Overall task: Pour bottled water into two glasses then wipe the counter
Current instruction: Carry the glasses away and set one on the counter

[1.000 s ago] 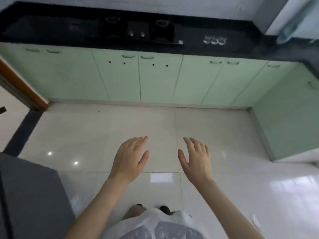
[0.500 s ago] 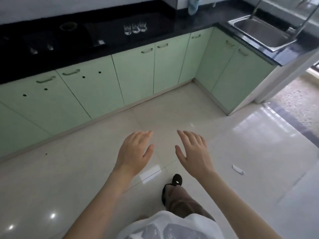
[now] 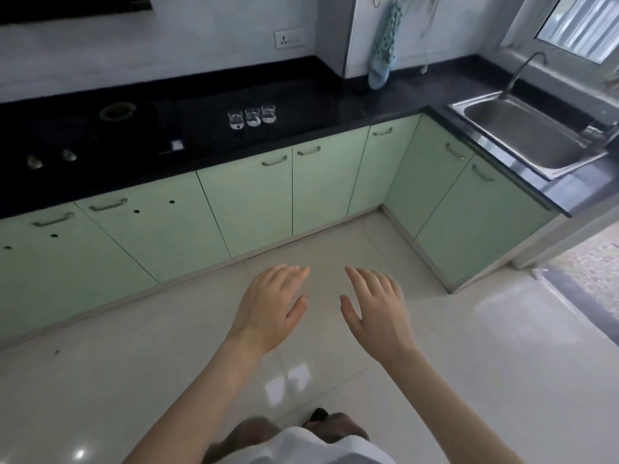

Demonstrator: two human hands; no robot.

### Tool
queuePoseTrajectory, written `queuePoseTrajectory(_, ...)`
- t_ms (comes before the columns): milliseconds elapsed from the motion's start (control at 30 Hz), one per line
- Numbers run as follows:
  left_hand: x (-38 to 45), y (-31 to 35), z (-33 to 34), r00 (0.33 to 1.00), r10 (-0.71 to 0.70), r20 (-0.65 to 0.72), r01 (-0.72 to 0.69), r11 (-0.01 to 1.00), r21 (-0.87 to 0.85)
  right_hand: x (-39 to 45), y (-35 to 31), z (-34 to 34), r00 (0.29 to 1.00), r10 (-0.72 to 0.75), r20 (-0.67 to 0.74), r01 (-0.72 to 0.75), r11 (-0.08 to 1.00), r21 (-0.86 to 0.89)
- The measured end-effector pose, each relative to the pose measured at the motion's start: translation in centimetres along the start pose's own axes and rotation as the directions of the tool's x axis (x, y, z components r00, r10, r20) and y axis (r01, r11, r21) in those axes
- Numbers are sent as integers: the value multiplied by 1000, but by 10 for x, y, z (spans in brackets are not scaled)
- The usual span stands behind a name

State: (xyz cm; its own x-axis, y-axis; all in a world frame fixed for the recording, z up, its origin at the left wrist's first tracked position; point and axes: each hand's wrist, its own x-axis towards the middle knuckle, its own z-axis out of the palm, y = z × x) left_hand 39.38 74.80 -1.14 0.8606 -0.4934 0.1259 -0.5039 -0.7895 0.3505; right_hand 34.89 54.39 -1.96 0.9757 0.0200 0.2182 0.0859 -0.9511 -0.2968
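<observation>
Black worktop (image 3: pixel 335 105) carries three glasses (image 3: pixel 252 116) in a row, with a sink (image 3: pixel 522 135) at right. Left hand (image 3: pixel 268 309) and right hand (image 3: pixel 378 309) hover over the floor (image 3: pixel 469 363), fingers spread, holding nothing.

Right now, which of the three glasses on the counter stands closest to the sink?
The right-hand glass of the row. The middle glass and the left-hand glass stand farther from the sink, toward the stove side.
</observation>
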Motion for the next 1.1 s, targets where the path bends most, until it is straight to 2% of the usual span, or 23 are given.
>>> queuePoseTrajectory(233, 103, -24, 5, 997, -73, 11, 72, 997, 38, 110, 44, 18, 998, -53, 29, 52, 998, 29)
queuePoseTrajectory(500, 218, -105, 24, 996, -93, -14, 93, 995, 20, 247, 67, 74, 996, -80, 49, 79, 997, 7)
queuePoseTrajectory(833, 381, -205, -28, 982, -135, -135, 142, 989, 49, 452, 57, 89, 991, -130, -25, 131, 991, 42)
queuePoseTrajectory(1100, 465, -256, -13, 966, -218, -139, 225, 974, 36, 571, 71, 124, 976, -204, 72, 197, 976, 96)
